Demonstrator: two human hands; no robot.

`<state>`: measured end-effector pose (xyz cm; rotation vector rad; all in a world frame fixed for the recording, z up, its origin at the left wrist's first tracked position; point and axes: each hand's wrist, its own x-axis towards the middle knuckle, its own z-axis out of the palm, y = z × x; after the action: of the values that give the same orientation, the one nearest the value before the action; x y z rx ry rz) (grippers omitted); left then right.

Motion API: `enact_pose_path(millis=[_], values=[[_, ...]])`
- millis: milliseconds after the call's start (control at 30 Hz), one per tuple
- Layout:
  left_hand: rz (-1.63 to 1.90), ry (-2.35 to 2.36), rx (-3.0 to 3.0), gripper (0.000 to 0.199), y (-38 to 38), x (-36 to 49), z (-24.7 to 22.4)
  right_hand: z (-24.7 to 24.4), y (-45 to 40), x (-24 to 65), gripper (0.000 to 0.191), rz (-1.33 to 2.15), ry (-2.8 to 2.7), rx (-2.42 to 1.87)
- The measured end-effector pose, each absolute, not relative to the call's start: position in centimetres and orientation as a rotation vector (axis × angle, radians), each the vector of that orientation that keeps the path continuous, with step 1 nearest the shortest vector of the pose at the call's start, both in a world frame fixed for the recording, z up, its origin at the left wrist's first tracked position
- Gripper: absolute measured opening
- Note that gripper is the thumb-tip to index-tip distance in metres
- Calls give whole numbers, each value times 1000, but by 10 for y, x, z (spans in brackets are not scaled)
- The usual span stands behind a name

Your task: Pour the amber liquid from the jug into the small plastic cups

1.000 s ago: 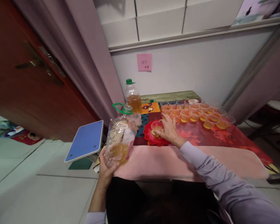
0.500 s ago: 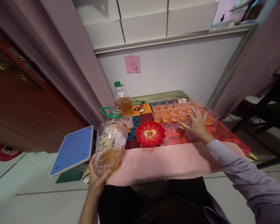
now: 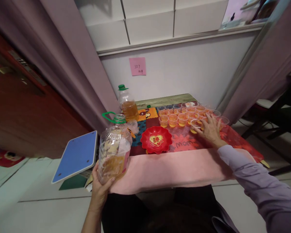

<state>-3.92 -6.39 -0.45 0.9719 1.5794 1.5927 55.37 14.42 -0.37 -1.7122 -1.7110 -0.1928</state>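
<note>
My left hand point(image 3: 100, 189) is wrapped round the lower part of a large clear jug point(image 3: 113, 152), uncapped, with a green handle and some amber liquid inside. At the right, my right hand point(image 3: 211, 131) grips a clear plastic cup point(image 3: 196, 123) near its rim, at the front of several rows of cups. Those cups, such as one at the front left point(image 3: 163, 121), hold amber liquid. A red scalloped dish point(image 3: 156, 139) with a gold heart lies between jug and cups. My right fingers partly hide the cups behind them.
A second jug point(image 3: 129, 108) with a green cap stands at the back left. Beside it are stacked empty cups point(image 3: 133, 126) and a green cap point(image 3: 148, 106). A pink cloth point(image 3: 174, 168) covers the table's front edge. A blue board point(image 3: 76, 155) stands left of the table.
My right hand has moved a little to the right, and the cup at its fingertips has shifted right with it. My left hand and the jug have hardly moved.
</note>
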Motion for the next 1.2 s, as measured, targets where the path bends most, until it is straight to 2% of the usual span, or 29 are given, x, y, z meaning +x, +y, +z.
enact_pose_path(millis=[100, 300, 567, 733, 867, 967, 1200], values=[[1584, 1575, 980, 126, -64, -42, -6, -4, 141, 552, 53, -214, -1725, -1674], [1604, 1573, 955, 129, -66, -39, -4, 2, 138, 551, 75, -280, -1837, -1843], [1610, 1546, 1026, 123, -69, -33, 0, 11, 132, 538, 78, -301, -1810, -1759], [1618, 1536, 996, 124, -70, -30, -1, 59, 135, 479, 60, -187, -1901, -1400], [1633, 1532, 984, 124, -71, -26, 1, 92, 145, 391, 40, 151, -2037, -1046], [1651, 1535, 995, 124, -72, -23, 3, 106, 157, 318, 29, 349, -2182, -962], [1658, 1573, 1061, 122, -75, -24, 1, 121, 189, 207, 40, 254, -2622, -1179]])
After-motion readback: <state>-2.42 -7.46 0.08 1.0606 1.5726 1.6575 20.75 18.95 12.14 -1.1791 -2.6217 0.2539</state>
